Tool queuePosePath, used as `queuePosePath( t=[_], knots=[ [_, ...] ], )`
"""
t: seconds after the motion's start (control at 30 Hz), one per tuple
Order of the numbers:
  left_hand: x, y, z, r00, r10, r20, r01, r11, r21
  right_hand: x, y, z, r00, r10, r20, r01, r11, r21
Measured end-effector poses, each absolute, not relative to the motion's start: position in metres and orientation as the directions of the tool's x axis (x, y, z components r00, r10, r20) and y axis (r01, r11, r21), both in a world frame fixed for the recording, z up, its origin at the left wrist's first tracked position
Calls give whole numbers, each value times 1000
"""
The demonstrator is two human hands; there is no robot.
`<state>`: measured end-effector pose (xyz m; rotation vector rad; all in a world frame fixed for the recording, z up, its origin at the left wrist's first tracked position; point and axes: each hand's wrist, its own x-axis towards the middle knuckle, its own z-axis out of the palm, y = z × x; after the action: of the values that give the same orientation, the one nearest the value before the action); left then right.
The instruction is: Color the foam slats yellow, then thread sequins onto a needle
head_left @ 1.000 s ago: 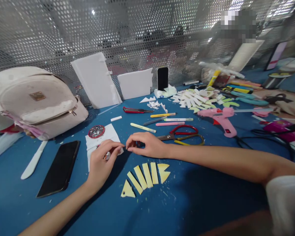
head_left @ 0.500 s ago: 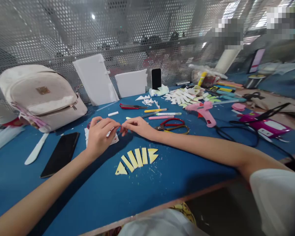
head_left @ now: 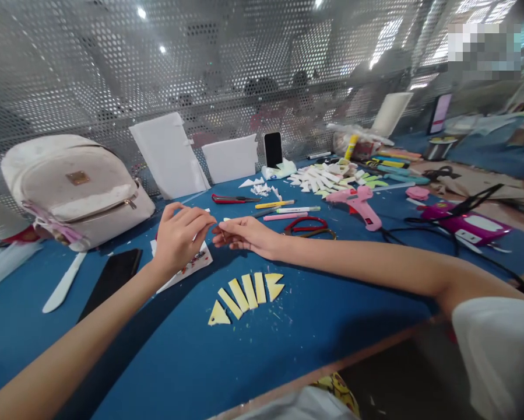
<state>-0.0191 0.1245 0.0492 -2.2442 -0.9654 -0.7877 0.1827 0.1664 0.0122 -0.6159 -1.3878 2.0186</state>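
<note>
My left hand [head_left: 183, 236] hovers above a white card with small red marks [head_left: 200, 267], its fingertips pinched together. Close beside it, my right hand [head_left: 250, 236] has its thumb and fingers pressed together, palm partly turned up. Whatever lies between the fingertips of either hand is too small to make out. Nearer to me on the blue table, flat yellow pieces [head_left: 248, 291] lie in a curved row like a fish, with a triangular head, several strips and a notched tail.
Behind the hands lie a red utility knife [head_left: 235, 199], several markers [head_left: 292, 209] and red-handled scissors [head_left: 308, 226]. A pink glue gun [head_left: 362, 207] and a heap of cut strips [head_left: 320, 177] are to the right. A backpack [head_left: 76, 186], white plastic knife [head_left: 64, 283] and dark phone [head_left: 111, 280] sit left.
Both hands stay close together; the right palm has turned up more and its fingers have spread slightly. The view has shifted a little, showing more of the card. The yellow pieces keep their arrangement.
</note>
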Motion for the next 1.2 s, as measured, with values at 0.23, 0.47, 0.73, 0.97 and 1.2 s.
queuePosePath(
  t=[0.23,0.47,0.73,0.97,1.2],
  knots=[
    [-26,133,46,621,381,685,733,-593,-334,175,172,10,-729,669,-143,-251,-455,-854],
    [-38,139,49,664,351,660,707,-581,-402,178,171,22,-824,523,-219,-230,-661,-714],
    [-39,153,60,703,320,635,680,-564,-469,187,164,25,-847,492,-201,-198,-644,-739],
    [-36,142,66,713,282,642,664,-568,-487,203,159,29,-781,581,-228,-81,-456,-886],
    [-30,123,66,750,241,616,613,-603,-510,207,176,48,-695,719,-18,-105,-126,-986]
  ],
)
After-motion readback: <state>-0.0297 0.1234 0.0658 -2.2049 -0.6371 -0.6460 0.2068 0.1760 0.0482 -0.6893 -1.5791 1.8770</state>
